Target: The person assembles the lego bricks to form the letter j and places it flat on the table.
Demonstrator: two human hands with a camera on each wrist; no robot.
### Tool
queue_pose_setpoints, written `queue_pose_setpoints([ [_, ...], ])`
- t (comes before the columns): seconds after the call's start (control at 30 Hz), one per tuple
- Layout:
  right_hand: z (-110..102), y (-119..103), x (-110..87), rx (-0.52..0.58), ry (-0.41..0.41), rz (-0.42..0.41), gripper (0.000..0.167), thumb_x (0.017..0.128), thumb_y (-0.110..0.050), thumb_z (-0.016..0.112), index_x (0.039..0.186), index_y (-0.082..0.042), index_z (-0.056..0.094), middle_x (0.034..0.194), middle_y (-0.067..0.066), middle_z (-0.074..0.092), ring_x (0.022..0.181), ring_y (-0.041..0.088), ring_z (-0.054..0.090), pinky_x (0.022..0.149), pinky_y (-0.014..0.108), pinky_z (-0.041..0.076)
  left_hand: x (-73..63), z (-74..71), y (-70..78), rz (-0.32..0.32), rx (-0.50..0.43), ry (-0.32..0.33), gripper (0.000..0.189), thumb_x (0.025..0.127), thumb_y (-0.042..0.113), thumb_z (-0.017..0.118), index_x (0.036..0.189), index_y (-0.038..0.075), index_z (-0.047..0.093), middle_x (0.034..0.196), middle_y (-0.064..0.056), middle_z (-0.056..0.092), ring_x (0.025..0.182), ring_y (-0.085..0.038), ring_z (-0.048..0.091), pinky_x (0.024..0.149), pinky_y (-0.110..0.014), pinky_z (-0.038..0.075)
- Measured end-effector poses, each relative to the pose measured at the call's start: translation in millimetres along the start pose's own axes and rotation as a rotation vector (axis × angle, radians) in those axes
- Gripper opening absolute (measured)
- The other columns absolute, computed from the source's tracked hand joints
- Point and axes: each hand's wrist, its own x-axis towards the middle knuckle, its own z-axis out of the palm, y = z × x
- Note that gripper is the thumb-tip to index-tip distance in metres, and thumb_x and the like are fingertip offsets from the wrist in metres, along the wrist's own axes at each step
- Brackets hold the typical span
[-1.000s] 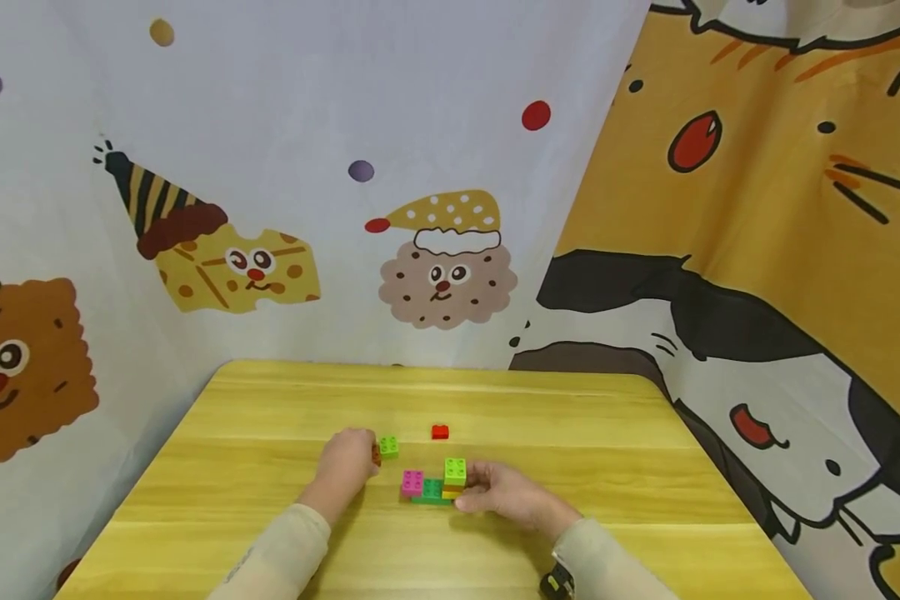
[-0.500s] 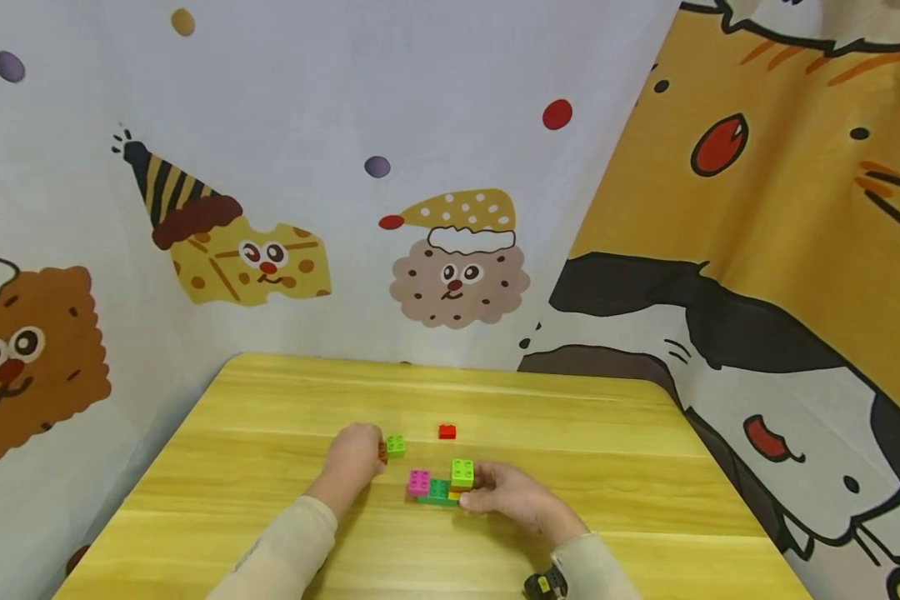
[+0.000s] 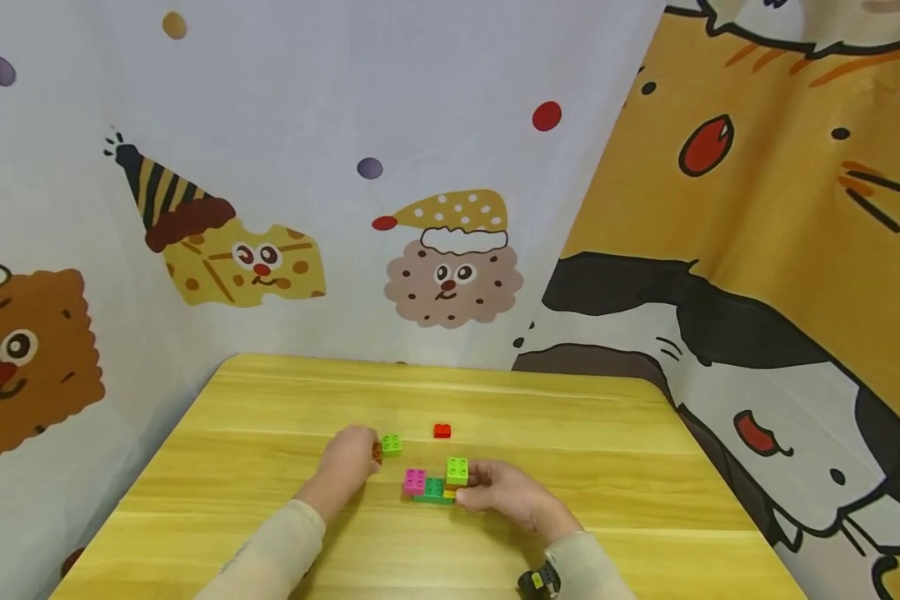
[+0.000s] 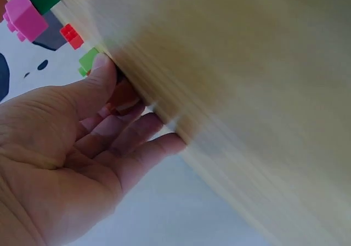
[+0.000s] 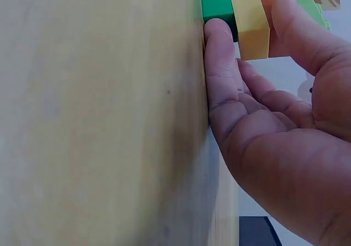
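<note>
My left hand pinches an orange-brown toy brick between thumb and fingers at the tabletop, with part of the brick hidden by the fingers. Just beyond it is a light green brick. My right hand grips the right end of a built block of toy bricks. In that block a green base carries a pink brick on its left. At its right end a yellow brick, an orange-brown brick and a lime brick are stacked. The right thumb presses the orange-brown layer.
A loose red brick lies farther back on the wooden table. A small black object shows by the right sleeve. Behind the table hangs a printed cloth with cartoon figures.
The head view shifts slightly to and fro. Both hands keep their holds, and the bricks stay in place on the table.
</note>
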Motion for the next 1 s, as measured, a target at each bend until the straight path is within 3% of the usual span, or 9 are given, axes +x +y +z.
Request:
queue_pose_setpoints([
  [0.1,1,3,-0.9,0.007,-0.003,-0.005,0.045,0.090,-0.020,0.075,0.128,-0.002,0.059,0.116,0.012,0.063,0.101,0.025,0.062,0.086,0.037,0.054,-1.7,-3.2,-7.6,0.024,-0.065,0.003,0.030,0.079,0.017,0.085,0.100,0.003,0.069,0.080,-0.003,0.063,0.074,-0.020,0.058,0.066,-0.038,0.052],
  [0.2,0,-1,1.2,0.022,-0.015,-0.015,0.046,0.090,-0.019,0.075,0.128,0.000,0.058,0.117,0.013,0.062,0.103,0.025,0.062,0.087,0.037,0.054,-2.7,-19.6,-6.3,0.009,-0.150,0.034,0.035,0.084,0.021,0.081,0.112,0.006,0.069,0.092,-0.004,0.067,0.083,-0.022,0.061,0.072,-0.040,0.053],
  [0.3,-1,-4,2.2,0.024,-0.018,-0.019,0.045,0.090,-0.018,0.074,0.128,0.001,0.058,0.117,0.013,0.062,0.103,0.025,0.063,0.088,0.036,0.054,-8.5,-36.3,12.0,0.055,-0.241,0.058,0.035,0.086,0.024,0.079,0.117,0.010,0.067,0.100,-0.002,0.069,0.092,-0.023,0.064,0.078,-0.041,0.054],
  [0.4,-1,-2,1.4,0.018,-0.012,-0.018,0.042,0.090,-0.017,0.074,0.126,0.000,0.059,0.116,0.013,0.063,0.101,0.025,0.063,0.087,0.036,0.055,-14.6,-41.9,37.8,0.201,-0.299,0.024,0.036,0.087,0.025,0.078,0.119,0.013,0.067,0.104,0.002,0.069,0.099,-0.023,0.065,0.083,-0.040,0.055],
  [0.5,0,0,-0.4,0.019,-0.015,-0.016,0.041,0.090,-0.018,0.074,0.125,-0.002,0.060,0.116,0.012,0.064,0.101,0.026,0.063,0.086,0.037,0.055,-19.6,-39.2,60.2,0.346,-0.278,-0.032,0.038,0.086,0.027,0.078,0.120,0.013,0.066,0.104,0.004,0.069,0.100,-0.021,0.065,0.084,-0.037,0.055],
  [0.57,0,2,-1.5,0.023,-0.024,-0.018,0.041,0.091,-0.019,0.074,0.125,-0.003,0.061,0.116,0.012,0.064,0.102,0.026,0.064,0.086,0.038,0.054,-20.9,-35.2,70.7,0.405,-0.242,-0.048,0.039,0.086,0.028,0.078,0.120,0.013,0.066,0.103,0.005,0.069,0.100,-0.019,0.065,0.085,-0.036,0.055],
  [0.8,-4,6,-2.8,0.056,-0.076,-0.038,0.039,0.095,-0.017,0.069,0.130,-0.004,0.059,0.119,0.015,0.063,0.104,0.030,0.064,0.087,0.039,0.054,-19.9,-27.2,85.3,0.454,-0.166,-0.052,0.040,0.087,0.032,0.077,0.120,0.013,0.066,0.094,0.010,0.065,0.091,-0.016,0.065,0.078,-0.029,0.054],
  [1.0,-10,10,-3.1,0.116,-0.118,-0.050,0.047,0.096,-0.017,0.067,0.137,0.000,0.052,0.124,0.016,0.061,0.109,0.032,0.062,0.093,0.039,0.052,-16.7,-23.8,89.6,0.482,-0.147,-0.055,0.042,0.087,0.034,0.077,0.122,0.013,0.066,0.097,0.010,0.065,0.090,-0.015,0.064,0.077,-0.028,0.053],
])
